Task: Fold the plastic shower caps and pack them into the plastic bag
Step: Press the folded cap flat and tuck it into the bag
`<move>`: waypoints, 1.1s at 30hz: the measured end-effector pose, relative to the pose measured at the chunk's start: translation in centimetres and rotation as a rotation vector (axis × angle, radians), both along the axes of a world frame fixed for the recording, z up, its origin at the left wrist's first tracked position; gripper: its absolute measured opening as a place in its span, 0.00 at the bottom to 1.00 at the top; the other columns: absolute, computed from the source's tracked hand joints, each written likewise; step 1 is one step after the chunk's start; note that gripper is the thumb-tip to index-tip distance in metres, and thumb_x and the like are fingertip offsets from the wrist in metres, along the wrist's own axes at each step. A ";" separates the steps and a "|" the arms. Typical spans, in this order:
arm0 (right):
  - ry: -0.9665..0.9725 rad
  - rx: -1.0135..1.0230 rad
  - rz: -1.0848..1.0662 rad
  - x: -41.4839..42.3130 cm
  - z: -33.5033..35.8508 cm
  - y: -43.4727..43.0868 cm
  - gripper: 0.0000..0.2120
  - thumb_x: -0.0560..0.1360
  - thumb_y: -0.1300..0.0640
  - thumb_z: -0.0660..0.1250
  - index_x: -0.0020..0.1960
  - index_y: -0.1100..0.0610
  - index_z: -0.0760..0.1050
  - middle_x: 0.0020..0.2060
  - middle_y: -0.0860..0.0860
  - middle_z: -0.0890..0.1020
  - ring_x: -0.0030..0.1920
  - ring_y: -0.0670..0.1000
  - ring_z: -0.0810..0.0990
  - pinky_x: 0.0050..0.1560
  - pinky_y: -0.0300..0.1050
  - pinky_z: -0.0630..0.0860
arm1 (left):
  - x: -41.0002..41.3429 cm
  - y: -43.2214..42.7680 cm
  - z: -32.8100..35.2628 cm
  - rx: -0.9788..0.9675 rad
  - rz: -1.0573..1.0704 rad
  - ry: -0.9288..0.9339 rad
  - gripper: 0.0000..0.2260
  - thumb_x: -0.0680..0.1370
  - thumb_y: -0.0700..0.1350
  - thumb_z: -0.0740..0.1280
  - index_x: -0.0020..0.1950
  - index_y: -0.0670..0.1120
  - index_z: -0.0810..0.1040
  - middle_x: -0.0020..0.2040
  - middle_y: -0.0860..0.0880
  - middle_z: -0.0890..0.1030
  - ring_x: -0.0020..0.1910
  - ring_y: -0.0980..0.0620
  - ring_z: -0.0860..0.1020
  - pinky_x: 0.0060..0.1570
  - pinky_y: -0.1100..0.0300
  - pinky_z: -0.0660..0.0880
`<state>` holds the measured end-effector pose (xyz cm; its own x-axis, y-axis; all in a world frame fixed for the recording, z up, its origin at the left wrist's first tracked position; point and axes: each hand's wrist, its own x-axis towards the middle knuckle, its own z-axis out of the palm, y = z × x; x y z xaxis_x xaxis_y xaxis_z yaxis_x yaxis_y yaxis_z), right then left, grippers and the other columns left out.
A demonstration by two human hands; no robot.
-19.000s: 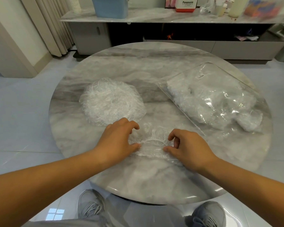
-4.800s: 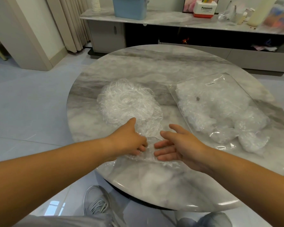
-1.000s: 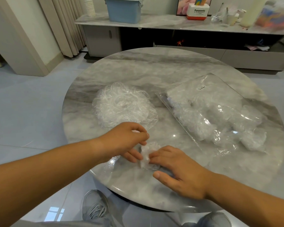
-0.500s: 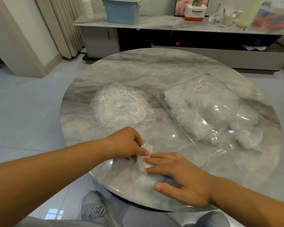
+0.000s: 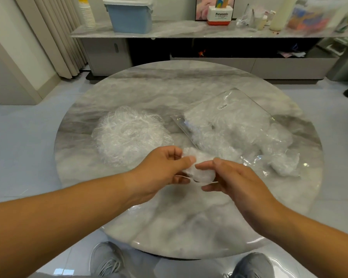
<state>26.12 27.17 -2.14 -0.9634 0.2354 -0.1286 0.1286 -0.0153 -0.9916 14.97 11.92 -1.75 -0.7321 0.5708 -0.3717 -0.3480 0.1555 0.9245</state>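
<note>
While both hands meet over the near half of the table (image 5: 189, 227), a small white wad of a cap (image 5: 202, 174) sits between them, pinched from either side. On the left hand (image 5: 159, 173) the thumb (image 5: 186, 160) lies across the cap's upper left edge and the lower fingers (image 5: 181, 179) curl in beneath it, so that end is caught between thumb and fingers. The index finger is bent above them. On the right hand (image 5: 237, 181) the thumb points left along the cap's upper right edge, its tip just short of the left thumb, and one finger reaches in below the wad. The other fingers of that hand are hidden behind it. Both grips are narrow and closed on the cap. Whether the cap touches the tabletop or hangs just above it, I cannot tell.

Both forearms are bare and come in from the bottom corners, angled toward each other, with the backs of the hands turned up and outward.

Beyond the left hand, near its knuckles, lies the round pile (image 5: 129, 135) of unfolded caps. Beyond the right hand the clear bag (image 5: 239, 125) lies flat on the table, full of crumpled caps, its near edge close to the held cap. Grey shoes (image 5: 107, 259) show under the table's near rim.
</note>
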 end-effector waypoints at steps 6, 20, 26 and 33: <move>0.203 0.202 -0.281 2.3 1.5 6.4 0.28 0.78 0.32 0.57 0.40 0.50 0.86 0.42 0.53 0.86 0.42 0.53 0.84 0.43 0.44 0.83 | 1.2 3.6 0.7 -0.173 -0.159 0.319 0.13 0.81 0.53 0.65 0.53 0.45 0.83 0.51 0.49 0.84 0.52 0.54 0.83 0.57 0.58 0.79; -0.265 0.400 -0.252 5.5 -1.1 12.2 0.39 0.73 0.29 0.41 0.46 0.48 0.86 0.44 0.46 0.85 0.47 0.49 0.82 0.47 0.37 0.70 | 4.3 7.9 -1.0 -0.677 -0.873 1.022 0.34 0.79 0.69 0.43 0.83 0.55 0.50 0.78 0.56 0.25 0.73 0.61 0.22 0.77 0.54 0.32; -0.238 0.378 -0.238 5.5 -1.5 11.9 0.39 0.75 0.28 0.40 0.48 0.46 0.86 0.46 0.43 0.84 0.46 0.46 0.81 0.49 0.37 0.70 | 4.4 7.4 -1.3 -0.684 -0.871 1.126 0.38 0.79 0.70 0.43 0.81 0.52 0.35 0.79 0.56 0.27 0.75 0.62 0.26 0.78 0.55 0.35; -0.101 0.114 -0.111 3.5 -2.7 10.6 0.37 0.69 0.20 0.46 0.63 0.36 0.81 0.64 0.42 0.80 0.60 0.44 0.79 0.71 0.58 0.70 | 3.6 6.5 -1.4 -0.503 -0.829 0.995 0.38 0.77 0.71 0.43 0.81 0.56 0.35 0.80 0.61 0.32 0.75 0.68 0.31 0.80 0.50 0.39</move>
